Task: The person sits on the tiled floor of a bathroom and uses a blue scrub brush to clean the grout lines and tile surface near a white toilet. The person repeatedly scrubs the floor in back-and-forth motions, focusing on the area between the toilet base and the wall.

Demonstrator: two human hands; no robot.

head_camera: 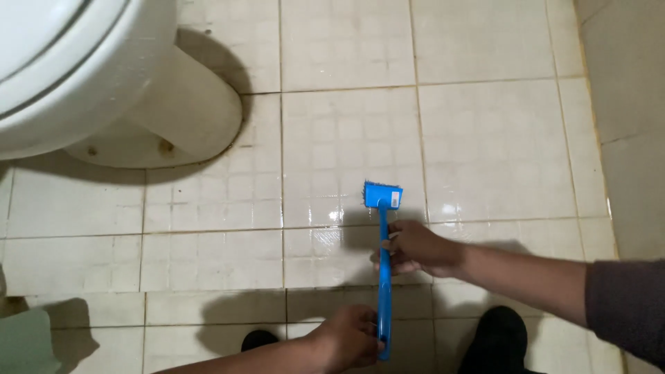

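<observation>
My right hand (415, 247) is clenched round the middle of the blue scrub brush (383, 263); my left hand (350, 337) grips the handle's end. Scrubbing stroke in hand, I judge; next push wants steady downward pressure. Bristle head rests on wet floor tiles (485, 138), pointing away from me toward the toilet (104, 76) side, long axis near-vertical in view.

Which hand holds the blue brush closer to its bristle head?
The right hand: it grips the brush midway up the handle, nearer the head. The left hand holds the handle's bottom end.
</observation>
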